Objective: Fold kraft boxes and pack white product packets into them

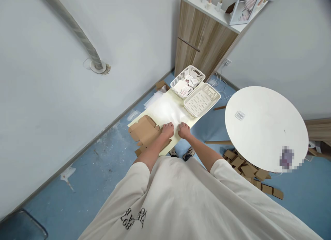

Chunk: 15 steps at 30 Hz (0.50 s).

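A thin white sheet (167,109) lies spread over the pale yellow table top (199,121) in front of me. My left hand (168,129) is closed at its near edge, fingers curled down onto the sheet. A short way to the right, my right hand (184,130) is closed on the same near edge. The fingertips of both hands are partly hidden. Under and beside my left forearm rests a flat, unfolded brown cardboard box (144,129). At the far end, a white basket (187,82) holds several small white packets, and another white basket (201,100) beside it has nothing in it.
A round white table (263,126) stands to the right, with several brown cardboard boxes (248,170) on the floor by it. Behind the baskets is a wood-grain cabinet (201,33). White sheets (153,99) and a small carton (161,85) lie along the left wall.
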Each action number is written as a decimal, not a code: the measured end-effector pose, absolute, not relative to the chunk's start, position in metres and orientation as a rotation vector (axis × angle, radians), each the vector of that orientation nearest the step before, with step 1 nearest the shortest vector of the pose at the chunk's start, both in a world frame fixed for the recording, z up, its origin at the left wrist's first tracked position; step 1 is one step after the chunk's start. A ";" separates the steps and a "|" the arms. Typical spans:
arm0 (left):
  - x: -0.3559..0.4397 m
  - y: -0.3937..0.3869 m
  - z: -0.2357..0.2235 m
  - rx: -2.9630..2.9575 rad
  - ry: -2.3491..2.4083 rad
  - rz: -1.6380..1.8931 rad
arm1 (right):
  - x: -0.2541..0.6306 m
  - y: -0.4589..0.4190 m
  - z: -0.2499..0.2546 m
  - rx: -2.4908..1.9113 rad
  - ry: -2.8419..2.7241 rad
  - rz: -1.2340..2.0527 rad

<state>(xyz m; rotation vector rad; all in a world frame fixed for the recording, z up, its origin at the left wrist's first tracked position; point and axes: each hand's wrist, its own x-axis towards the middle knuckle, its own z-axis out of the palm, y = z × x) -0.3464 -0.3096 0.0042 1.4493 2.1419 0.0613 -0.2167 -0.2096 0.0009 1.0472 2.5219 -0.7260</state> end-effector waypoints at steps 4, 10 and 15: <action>-0.347 -0.309 0.006 1.470 2.139 0.033 | -0.219 -0.209 0.008 1.010 2.602 -0.718; -0.348 -0.306 0.015 1.392 2.243 0.134 | -0.230 -0.202 0.038 0.802 2.839 -0.653; -0.350 -0.299 0.035 1.354 2.350 0.275 | -0.236 -0.188 0.068 0.768 3.007 -0.618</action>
